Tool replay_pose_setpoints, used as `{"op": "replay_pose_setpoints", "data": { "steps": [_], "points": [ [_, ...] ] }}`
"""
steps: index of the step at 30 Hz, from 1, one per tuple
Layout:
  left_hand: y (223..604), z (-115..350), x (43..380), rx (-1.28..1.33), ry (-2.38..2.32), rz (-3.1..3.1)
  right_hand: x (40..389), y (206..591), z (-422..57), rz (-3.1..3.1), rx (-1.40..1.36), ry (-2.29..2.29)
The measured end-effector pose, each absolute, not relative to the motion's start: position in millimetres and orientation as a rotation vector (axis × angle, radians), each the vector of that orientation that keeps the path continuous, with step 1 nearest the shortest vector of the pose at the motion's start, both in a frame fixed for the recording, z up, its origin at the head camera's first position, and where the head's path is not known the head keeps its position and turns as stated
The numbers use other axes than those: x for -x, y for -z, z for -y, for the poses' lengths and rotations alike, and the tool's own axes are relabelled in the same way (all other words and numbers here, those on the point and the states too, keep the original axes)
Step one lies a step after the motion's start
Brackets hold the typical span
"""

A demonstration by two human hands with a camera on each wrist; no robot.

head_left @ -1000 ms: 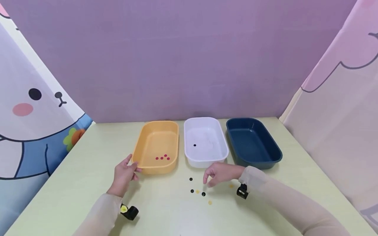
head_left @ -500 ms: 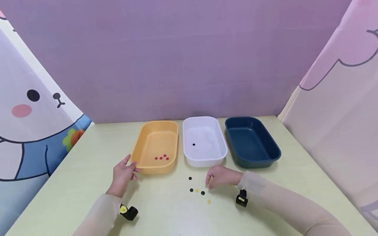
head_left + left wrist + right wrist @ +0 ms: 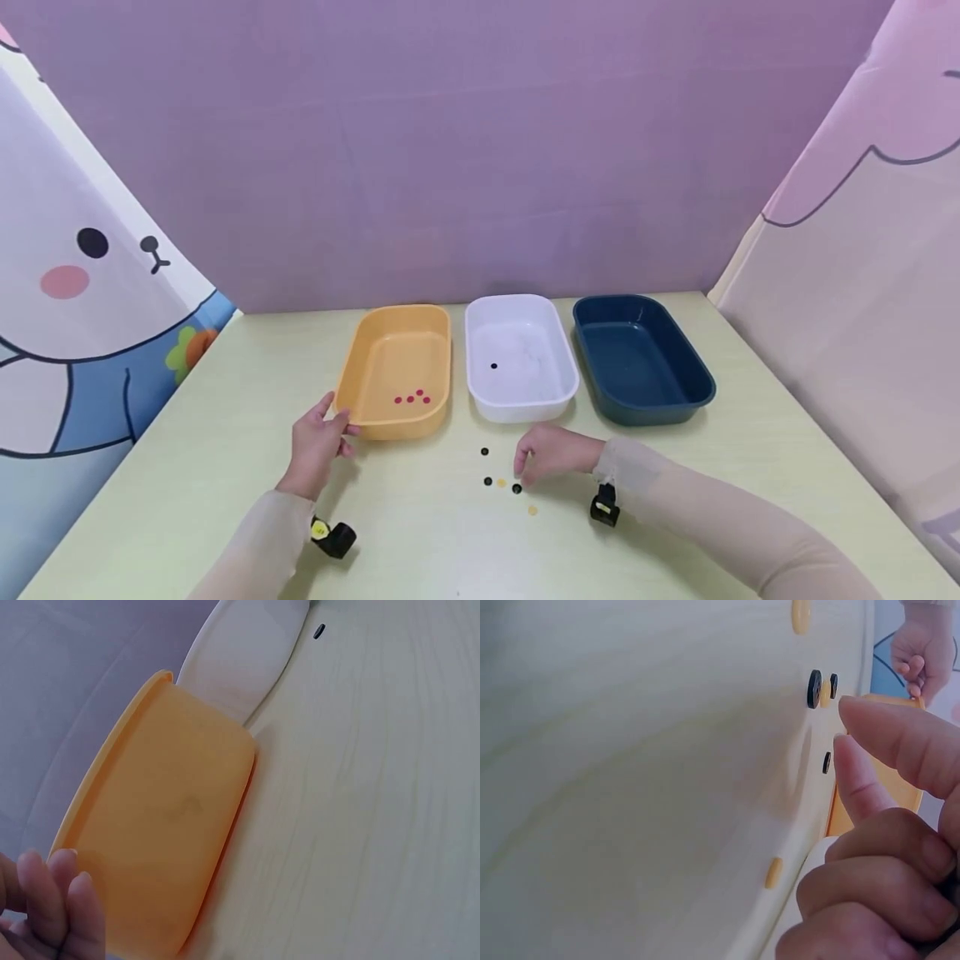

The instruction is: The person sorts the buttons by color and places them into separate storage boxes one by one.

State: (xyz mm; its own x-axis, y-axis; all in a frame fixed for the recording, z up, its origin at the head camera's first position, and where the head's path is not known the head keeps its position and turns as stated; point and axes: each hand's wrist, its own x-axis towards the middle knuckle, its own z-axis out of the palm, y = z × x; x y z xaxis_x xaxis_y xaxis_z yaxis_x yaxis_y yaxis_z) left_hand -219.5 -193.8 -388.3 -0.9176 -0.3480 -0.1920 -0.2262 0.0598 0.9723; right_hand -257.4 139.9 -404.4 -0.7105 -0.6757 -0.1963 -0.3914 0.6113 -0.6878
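Apparently mid-sorting, the right hand (image 3: 553,454) reaches, fingers loosely curled and empty, for a black button (image 3: 517,489), needing a neat pinch, while the left hand (image 3: 318,442) grips the orange tray (image 3: 360,377).

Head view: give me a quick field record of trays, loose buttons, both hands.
orange tray: four red buttons inside
white tray: one black button inside
blue tray: no buttons visible inside
table: loose black buttons and yellow buttons in front of the white tray
left hand: fingers on the near left corner of the orange tray
right hand: fingertips down at a loose black button; whether it is pinched cannot be told
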Motion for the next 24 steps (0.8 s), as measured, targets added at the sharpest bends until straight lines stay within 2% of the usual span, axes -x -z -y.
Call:
{"op": "replay_pose_setpoints", "data": {
  "steps": [24],
  "points": [
    [390.2,193.2,218.2,-0.576,2.008,2.213,251.3,405.6,-133.1,-2.398,0.886,0.758]
  ]
}}
